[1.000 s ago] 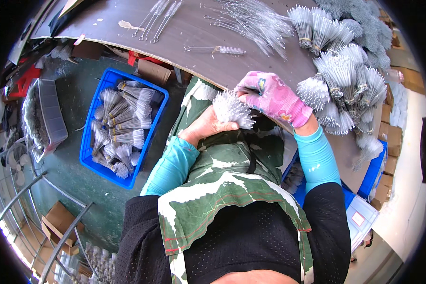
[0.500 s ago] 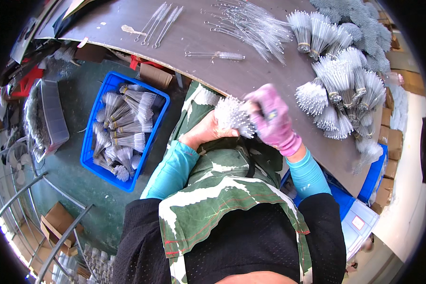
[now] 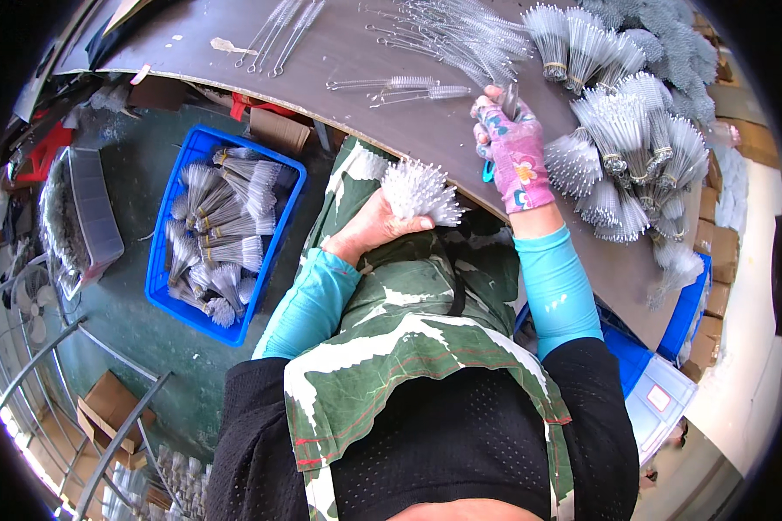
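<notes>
Bundling small wire brushes at a brown worktable.

The left hand (image 3: 375, 227), bare, is clenched around a bundle of white-bristled brushes (image 3: 419, 191) held against the green apron (image 3: 408, 304) just below the table edge (image 3: 391, 130). The right hand (image 3: 513, 148), in a pink patterned glove, rests on the table with its fingers pinched on a few loose brushes (image 3: 506, 94); a turquoise tool handle (image 3: 488, 170) shows under its palm. Tied brush bundles (image 3: 621, 143) crowd the table to its right, and single brushes (image 3: 408, 84) lie spread ahead. On the floor to the left stands a blue crate (image 3: 282, 221) full of bundles, with brown cardboard boxes (image 3: 280, 128) beyond it. A white label (image 3: 658, 398) sits on a blue bin at lower right.
</notes>
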`<state>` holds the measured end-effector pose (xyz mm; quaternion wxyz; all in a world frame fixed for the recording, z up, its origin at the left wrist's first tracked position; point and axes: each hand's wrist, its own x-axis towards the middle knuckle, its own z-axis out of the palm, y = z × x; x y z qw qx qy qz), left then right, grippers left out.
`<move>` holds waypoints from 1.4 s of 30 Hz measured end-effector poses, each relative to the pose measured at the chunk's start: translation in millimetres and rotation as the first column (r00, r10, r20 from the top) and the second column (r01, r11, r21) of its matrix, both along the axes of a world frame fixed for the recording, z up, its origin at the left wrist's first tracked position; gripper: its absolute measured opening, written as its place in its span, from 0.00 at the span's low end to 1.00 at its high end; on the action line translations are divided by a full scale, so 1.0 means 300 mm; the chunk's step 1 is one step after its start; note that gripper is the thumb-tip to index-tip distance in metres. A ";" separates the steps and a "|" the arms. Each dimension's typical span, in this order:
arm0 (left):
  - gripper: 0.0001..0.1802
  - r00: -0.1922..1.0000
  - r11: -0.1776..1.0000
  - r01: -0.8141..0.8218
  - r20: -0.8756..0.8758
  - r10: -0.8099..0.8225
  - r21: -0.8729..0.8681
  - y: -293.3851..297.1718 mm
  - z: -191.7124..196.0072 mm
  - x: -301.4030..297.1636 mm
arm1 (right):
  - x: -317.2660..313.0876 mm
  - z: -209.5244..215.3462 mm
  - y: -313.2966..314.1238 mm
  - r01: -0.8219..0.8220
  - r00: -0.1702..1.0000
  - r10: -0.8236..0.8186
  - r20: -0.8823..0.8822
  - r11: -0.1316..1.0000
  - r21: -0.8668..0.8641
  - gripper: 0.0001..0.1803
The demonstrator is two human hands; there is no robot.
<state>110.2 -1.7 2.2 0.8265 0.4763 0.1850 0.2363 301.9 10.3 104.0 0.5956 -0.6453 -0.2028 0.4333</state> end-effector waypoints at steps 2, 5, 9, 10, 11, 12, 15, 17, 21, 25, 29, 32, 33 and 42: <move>0.36 1.000 1.000 -0.008 -0.004 0.008 0.002 -0.002 -0.002 -0.003 | -0.004 0.007 -0.020 -0.011 0.995 0.008 0.104 1.000 0.023 0.07; 0.35 1.000 0.999 -0.018 -0.003 0.019 0.036 -0.002 -0.011 0.000 | -0.042 0.083 -0.072 -0.355 0.901 0.328 0.283 0.934 0.046 0.05; 0.34 1.000 0.997 -0.022 -0.004 0.023 0.072 -0.004 -0.013 -0.002 | -0.064 0.104 -0.121 -0.588 0.729 0.593 0.341 0.798 -0.130 0.07; 0.34 1.000 0.997 -0.025 -0.004 0.026 0.073 -0.006 -0.012 0.001 | -0.062 0.103 -0.124 -0.590 0.728 0.595 0.342 0.797 -0.130 0.07; 0.34 0.999 0.998 -0.039 0.016 0.039 0.053 -0.009 -0.011 0.003 | -0.060 0.100 -0.127 -0.628 0.680 0.637 0.363 0.762 -0.159 0.08; 0.34 0.998 0.998 -0.053 0.035 0.052 0.034 -0.011 -0.009 0.002 | -0.056 0.097 -0.130 -0.663 0.630 0.676 0.383 0.724 -0.189 0.08; 0.37 0.999 0.998 -0.030 -0.012 0.031 0.047 -0.009 0.010 0.000 | -0.049 0.118 -0.114 -0.691 0.373 0.698 0.611 0.649 -0.319 0.11; 0.37 1.000 0.998 -0.021 -0.017 0.022 0.058 -0.006 -0.001 -0.007 | -0.062 0.129 -0.108 -0.639 0.182 0.686 0.704 0.627 -0.445 0.11; 0.38 1.000 0.998 -0.018 -0.019 0.020 0.067 -0.009 -0.005 -0.002 | -0.073 0.148 -0.078 -0.621 -0.011 0.721 0.693 0.538 -0.570 0.11; 0.38 1.000 0.995 -0.019 0.025 0.016 0.102 -0.007 0.012 0.007 | -0.055 0.138 -0.083 -0.668 0.116 0.749 0.652 0.545 -0.507 0.12; 0.38 1.000 0.999 0.020 -0.018 -0.019 0.041 -0.015 -0.019 0.003 | -0.026 0.122 -0.115 -0.662 0.281 0.778 0.562 0.581 -0.473 0.13; 0.39 1.000 1.000 0.021 -0.008 -0.021 0.017 -0.014 -0.011 -0.003 | -0.034 0.136 -0.121 -0.685 0.327 0.787 0.523 0.579 -0.443 0.12; 0.39 1.000 1.000 0.014 -0.006 -0.014 0.019 -0.014 -0.006 -0.005 | -0.036 0.134 -0.123 -0.683 0.330 0.787 0.522 0.580 -0.443 0.12; 0.38 1.000 0.999 0.027 -0.010 -0.027 0.041 -0.013 -0.016 0.004 | -0.047 0.137 -0.123 -0.612 0.267 0.754 0.601 0.614 -0.499 0.09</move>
